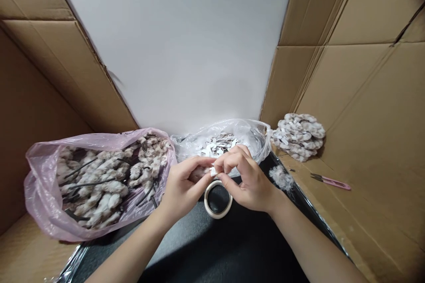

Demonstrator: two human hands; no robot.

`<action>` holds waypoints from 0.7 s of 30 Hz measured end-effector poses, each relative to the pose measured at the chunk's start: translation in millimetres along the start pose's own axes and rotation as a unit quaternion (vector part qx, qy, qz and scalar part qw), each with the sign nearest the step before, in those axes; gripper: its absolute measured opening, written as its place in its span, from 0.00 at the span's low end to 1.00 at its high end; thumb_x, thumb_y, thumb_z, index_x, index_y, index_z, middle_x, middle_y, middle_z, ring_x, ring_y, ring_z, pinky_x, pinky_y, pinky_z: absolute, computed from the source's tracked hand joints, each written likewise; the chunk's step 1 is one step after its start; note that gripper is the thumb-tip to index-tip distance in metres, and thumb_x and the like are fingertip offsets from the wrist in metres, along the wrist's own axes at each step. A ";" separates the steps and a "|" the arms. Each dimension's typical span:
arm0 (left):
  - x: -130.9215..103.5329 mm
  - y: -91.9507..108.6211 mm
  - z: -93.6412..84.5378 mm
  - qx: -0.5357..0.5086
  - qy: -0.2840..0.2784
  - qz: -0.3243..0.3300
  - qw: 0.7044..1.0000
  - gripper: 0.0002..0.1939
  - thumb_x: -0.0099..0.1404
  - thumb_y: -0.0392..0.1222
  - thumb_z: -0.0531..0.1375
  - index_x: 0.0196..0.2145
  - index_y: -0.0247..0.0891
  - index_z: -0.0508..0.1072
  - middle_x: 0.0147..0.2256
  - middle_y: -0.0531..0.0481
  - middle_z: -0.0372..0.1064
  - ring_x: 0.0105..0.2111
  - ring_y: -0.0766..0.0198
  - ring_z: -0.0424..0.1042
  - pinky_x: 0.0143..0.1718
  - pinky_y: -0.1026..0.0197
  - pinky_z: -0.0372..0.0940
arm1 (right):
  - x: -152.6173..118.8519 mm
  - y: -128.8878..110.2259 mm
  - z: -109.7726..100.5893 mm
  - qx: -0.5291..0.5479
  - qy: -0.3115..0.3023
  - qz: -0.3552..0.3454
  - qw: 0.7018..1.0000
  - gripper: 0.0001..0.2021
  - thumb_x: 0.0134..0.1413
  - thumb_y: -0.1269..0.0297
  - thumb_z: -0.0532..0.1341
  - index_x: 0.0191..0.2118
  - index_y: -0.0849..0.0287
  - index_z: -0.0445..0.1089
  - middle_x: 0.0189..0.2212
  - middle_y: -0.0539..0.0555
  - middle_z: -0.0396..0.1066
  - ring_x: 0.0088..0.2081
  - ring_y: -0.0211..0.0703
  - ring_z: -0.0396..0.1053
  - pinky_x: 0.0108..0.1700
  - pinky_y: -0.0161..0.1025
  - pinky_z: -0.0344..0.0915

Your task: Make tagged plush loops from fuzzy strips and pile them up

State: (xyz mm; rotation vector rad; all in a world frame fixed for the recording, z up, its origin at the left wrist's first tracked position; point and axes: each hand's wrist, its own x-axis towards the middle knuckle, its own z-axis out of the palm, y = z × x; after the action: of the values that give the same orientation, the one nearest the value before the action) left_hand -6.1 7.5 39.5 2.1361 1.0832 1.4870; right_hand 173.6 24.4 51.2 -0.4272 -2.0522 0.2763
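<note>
My left hand [184,183] is closed around a fluffy fur piece [198,173], mostly covered by the fingers. A small white strip [213,171] sticks out at its end, between both hands. The thumb and fingers of my right hand [247,181] pinch this strip. Just below the hands, a roll of masking tape [218,216] lies flat on the black surface [252,247]. Behind the hands, a clear plastic bag [262,130] holds many white strips [221,143], partly hidden by my right hand.
At left, a pink plastic bag [40,194] is full of furry pieces [96,185] with dark cords. A bundle of similar fur pieces [300,137] lies at right, near pink-handled snips [332,182] and a loose fluff tuft [281,177]. Cardboard walls [365,97] stand on both sides.
</note>
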 end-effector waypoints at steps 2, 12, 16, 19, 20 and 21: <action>0.5 3.1 0.8 -0.007 -0.001 0.002 1.000 0.03 0.61 0.36 0.63 0.34 0.36 0.77 0.28 0.50 0.76 0.23 0.69 0.71 0.21 0.70 0.63 | 0.3 1.0 0.0 0.000 0.000 0.002 1.000 0.13 0.54 0.78 0.55 0.37 0.52 0.52 0.31 0.48 0.68 0.34 0.42 0.66 0.45 0.47 0.59; 4.3 -4.2 -6.2 -0.103 0.029 -0.116 0.988 0.04 0.57 0.39 0.66 0.30 0.38 0.81 0.29 0.47 0.79 0.30 0.59 0.77 0.31 0.63 0.72 | -0.4 0.0 -0.4 0.044 0.013 0.017 0.999 0.15 0.51 0.77 0.57 0.37 0.50 0.54 0.31 0.47 0.68 0.35 0.42 0.67 0.46 0.48 0.61; 2.9 -6.3 -1.4 -0.131 0.030 -0.137 0.981 0.05 0.57 0.41 0.67 0.30 0.38 0.81 0.29 0.47 0.79 0.31 0.59 0.77 0.31 0.62 0.72 | 0.4 3.7 -3.1 0.039 0.022 0.052 0.998 0.19 0.46 0.74 0.63 0.43 0.51 0.58 0.41 0.53 0.68 0.46 0.48 0.67 0.48 0.48 0.64; 1.0 -6.3 2.2 -0.153 0.022 -0.160 0.975 0.07 0.57 0.43 0.67 0.32 0.38 0.80 0.31 0.47 0.79 0.32 0.59 0.77 0.29 0.64 0.72 | 1.1 7.6 -2.7 0.033 -0.013 0.075 0.997 0.15 0.48 0.77 0.60 0.41 0.53 0.64 0.38 0.53 0.70 0.40 0.45 0.69 0.43 0.43 0.66; 0.5 -6.2 2.5 -0.157 0.021 -0.173 0.972 0.08 0.57 0.44 0.67 0.33 0.38 0.80 0.32 0.47 0.79 0.32 0.59 0.77 0.27 0.65 0.71 | 1.2 8.9 -2.2 0.035 -0.016 0.081 0.996 0.14 0.48 0.78 0.59 0.39 0.54 0.66 0.35 0.51 0.70 0.37 0.43 0.69 0.40 0.41 0.67; 0.3 -6.1 2.4 -0.158 0.019 -0.190 0.969 0.10 0.57 0.45 0.67 0.35 0.38 0.80 0.33 0.46 0.79 0.31 0.60 0.77 0.25 0.66 0.70 | 1.1 10.2 -1.8 0.040 -0.013 0.086 0.995 0.13 0.48 0.79 0.58 0.37 0.55 0.67 0.32 0.51 0.70 0.34 0.41 0.69 0.38 0.40 0.67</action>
State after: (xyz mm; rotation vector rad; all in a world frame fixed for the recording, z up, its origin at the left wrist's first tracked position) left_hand -6.3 12.1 34.9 1.5866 1.1056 1.4092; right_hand 176.6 34.2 49.3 -0.5532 -2.0248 0.4684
